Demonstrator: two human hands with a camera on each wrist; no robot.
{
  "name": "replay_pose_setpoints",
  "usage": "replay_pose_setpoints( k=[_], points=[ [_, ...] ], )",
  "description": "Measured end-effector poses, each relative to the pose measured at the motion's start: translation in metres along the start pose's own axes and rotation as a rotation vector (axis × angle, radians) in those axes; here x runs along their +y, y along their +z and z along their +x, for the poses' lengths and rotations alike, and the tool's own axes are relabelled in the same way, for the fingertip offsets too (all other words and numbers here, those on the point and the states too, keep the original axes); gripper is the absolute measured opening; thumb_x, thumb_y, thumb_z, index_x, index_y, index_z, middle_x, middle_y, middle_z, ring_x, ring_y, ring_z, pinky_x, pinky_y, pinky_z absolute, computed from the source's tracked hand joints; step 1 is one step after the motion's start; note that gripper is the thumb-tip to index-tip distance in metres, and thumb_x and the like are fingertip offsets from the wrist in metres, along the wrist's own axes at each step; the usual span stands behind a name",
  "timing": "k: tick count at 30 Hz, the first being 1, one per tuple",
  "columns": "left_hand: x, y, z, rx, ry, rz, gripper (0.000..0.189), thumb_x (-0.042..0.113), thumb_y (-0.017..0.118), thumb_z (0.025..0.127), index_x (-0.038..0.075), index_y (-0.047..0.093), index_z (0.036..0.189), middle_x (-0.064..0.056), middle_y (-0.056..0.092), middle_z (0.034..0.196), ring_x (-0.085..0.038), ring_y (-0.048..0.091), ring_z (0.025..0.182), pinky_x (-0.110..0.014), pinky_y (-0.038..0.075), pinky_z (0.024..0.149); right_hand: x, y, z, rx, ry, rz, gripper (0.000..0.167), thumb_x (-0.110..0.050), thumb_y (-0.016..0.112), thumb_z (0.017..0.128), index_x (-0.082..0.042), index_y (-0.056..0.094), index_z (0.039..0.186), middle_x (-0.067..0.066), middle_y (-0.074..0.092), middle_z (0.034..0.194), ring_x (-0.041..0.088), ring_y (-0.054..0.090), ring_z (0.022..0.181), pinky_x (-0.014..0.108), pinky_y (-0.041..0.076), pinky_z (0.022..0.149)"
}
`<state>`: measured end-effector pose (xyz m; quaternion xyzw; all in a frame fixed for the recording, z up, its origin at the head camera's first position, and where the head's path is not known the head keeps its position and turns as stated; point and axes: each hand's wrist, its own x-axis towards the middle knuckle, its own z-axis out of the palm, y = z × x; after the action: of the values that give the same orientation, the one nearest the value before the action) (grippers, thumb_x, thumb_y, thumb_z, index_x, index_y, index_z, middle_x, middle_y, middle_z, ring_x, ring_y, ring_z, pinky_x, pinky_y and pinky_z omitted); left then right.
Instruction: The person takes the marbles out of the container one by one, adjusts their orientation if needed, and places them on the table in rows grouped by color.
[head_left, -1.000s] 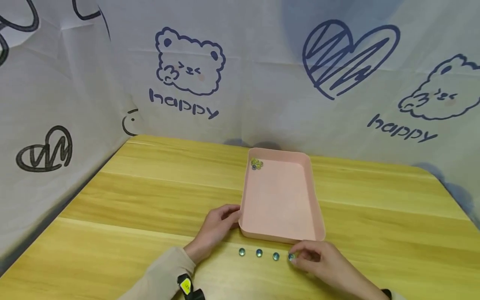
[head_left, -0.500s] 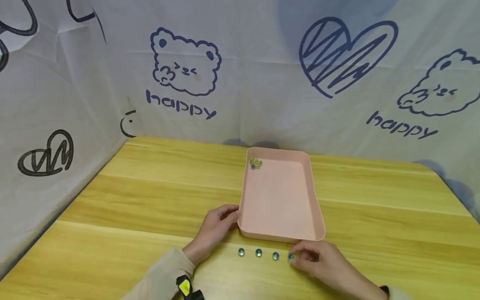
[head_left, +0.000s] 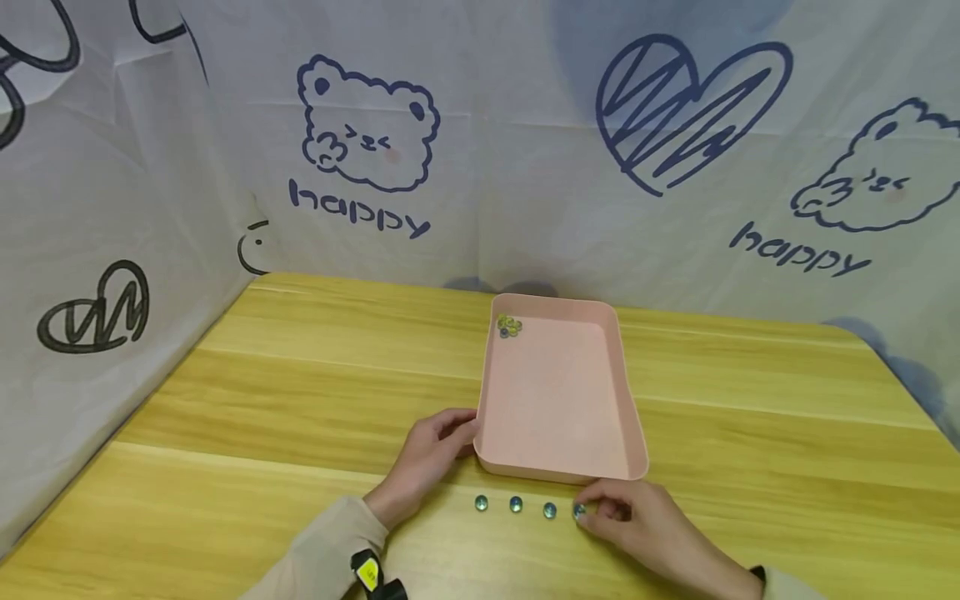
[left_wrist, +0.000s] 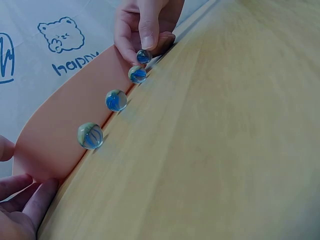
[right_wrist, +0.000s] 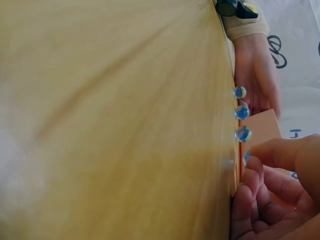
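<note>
My right hand (head_left: 637, 521) pinches a clear glass marble (head_left: 579, 511) with a blue swirl between thumb and index finger, low over the table at the right end of a row. Left of it, three similar marbles (head_left: 516, 504) lie spaced out on the wood, along the front of a pink tray (head_left: 558, 392). My left hand (head_left: 423, 458) has its fingertips against the outer wall of the tray near the front left corner. In the left wrist view, relaxed fingers (left_wrist: 42, 197) touch that pink wall.
Inside the tray, a cluster of small yellowish marbles (head_left: 510, 323), one of them darker, sits in the far left corner. The wooden table (head_left: 300, 367) is bordered at the back and left by a white cloth (head_left: 525, 208) with drawings.
The right hand and its pinched marble have shifted very slightly left. The left hand still touches the tray, and the other marbles lie as before; the head view has shifted a little.
</note>
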<state>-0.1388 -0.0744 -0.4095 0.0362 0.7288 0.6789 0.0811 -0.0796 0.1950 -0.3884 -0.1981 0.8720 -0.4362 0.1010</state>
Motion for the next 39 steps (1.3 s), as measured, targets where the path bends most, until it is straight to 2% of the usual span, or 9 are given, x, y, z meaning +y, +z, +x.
replay_pose_setpoints(
  k=[24, 39],
  points=[
    [-0.0033, 0.0011, 0.0001, 0.002, 0.001, 0.004, 0.034, 0.015, 0.054, 0.1, -0.009, 0.058, 0.123, -0.02, 0.06, 0.12, -0.027, 0.06, 0.107, -0.032, 0.054, 0.089, 0.0042, 0.0028, 0.0002, 0.012, -0.009, -0.005, 0.01, -0.016, 0.07, 0.089, -0.009, 0.072, 0.096, -0.01, 0.055, 0.07, 0.002, 0.047, 0.063, 0.02, 0.044, 0.055],
    [-0.0001, 0.0006, 0.0, 0.002, -0.013, 0.008, 0.034, 0.014, 0.054, 0.1, -0.009, 0.058, 0.124, -0.02, 0.06, 0.121, -0.027, 0.06, 0.107, -0.032, 0.054, 0.089, 0.0019, 0.001, 0.0015, 0.004, -0.001, -0.033, 0.011, -0.013, 0.071, 0.086, -0.009, 0.072, 0.096, -0.011, 0.053, 0.068, 0.001, 0.046, 0.062, 0.02, 0.042, 0.054]
  ],
)
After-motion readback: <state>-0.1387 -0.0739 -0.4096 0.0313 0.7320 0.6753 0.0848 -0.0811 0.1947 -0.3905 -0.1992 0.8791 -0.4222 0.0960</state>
